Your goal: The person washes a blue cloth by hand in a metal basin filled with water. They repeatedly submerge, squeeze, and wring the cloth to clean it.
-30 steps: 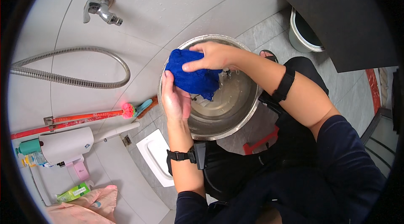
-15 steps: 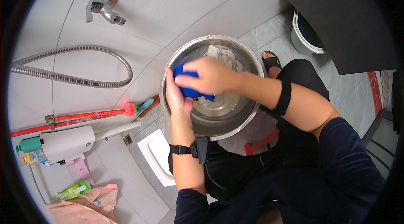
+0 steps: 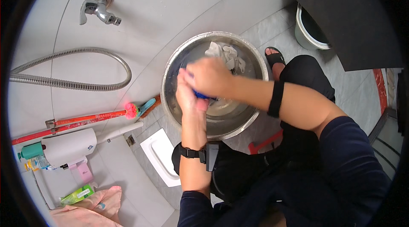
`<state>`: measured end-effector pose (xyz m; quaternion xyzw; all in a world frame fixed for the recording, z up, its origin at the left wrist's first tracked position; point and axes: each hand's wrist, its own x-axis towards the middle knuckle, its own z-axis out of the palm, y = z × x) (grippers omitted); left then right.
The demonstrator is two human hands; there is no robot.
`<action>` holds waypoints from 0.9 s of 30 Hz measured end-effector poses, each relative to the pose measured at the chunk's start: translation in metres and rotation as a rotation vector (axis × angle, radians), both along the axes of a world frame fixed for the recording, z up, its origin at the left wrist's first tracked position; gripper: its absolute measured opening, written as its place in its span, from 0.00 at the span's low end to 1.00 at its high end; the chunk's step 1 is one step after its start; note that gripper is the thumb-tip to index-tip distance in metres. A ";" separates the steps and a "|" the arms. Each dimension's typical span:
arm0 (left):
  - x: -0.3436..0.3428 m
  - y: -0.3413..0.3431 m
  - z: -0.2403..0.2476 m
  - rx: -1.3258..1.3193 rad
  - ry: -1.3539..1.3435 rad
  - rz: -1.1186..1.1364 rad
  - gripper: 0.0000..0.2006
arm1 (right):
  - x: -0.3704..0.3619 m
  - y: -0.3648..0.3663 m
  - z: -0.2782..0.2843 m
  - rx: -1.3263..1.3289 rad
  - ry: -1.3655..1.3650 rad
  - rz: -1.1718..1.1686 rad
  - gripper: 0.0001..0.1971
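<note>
Both hands are together over a round metal basin (image 3: 171,108), pressing on a bunched blue cloth (image 3: 200,95). Only a small patch of the cloth shows between the hands, so its kind cannot be told. My left hand (image 3: 189,92) cups it from the left side. My right hand (image 3: 209,75), blurred by motion, is closed over it from the right. Inside the basin a wet whitish cloth (image 3: 228,55) lies toward the far right, in shallow water.
A tap (image 3: 101,10) and a flexible metal hose (image 3: 128,71) are on the left wall. Brushes with red handles (image 3: 91,117) lean at left, near a white squat pan (image 3: 159,156). A bucket (image 3: 307,31) stands at far right beside a dark panel (image 3: 336,9). A sandalled foot is right of the basin.
My right hand has closed over the blue cloth, hiding most of it. My left hand has shifted slightly right and turned in around the cloth. The view has moved a little.
</note>
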<state>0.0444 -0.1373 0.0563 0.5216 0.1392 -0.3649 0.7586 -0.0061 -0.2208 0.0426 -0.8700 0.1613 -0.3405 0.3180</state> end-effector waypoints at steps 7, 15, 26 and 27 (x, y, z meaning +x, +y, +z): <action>0.030 0.021 -0.019 -0.139 0.007 -0.094 0.18 | -0.013 0.024 0.011 0.106 -0.002 0.079 0.20; 0.007 0.012 0.004 0.143 -0.137 -0.189 0.15 | 0.007 -0.047 0.009 0.536 0.185 0.113 0.25; 0.025 0.027 0.001 -0.080 -0.122 -0.362 0.20 | -0.007 -0.058 0.030 1.197 0.153 0.669 0.13; 0.018 0.025 0.003 -0.078 -0.176 -0.306 0.20 | -0.008 -0.061 0.033 1.231 0.153 0.695 0.13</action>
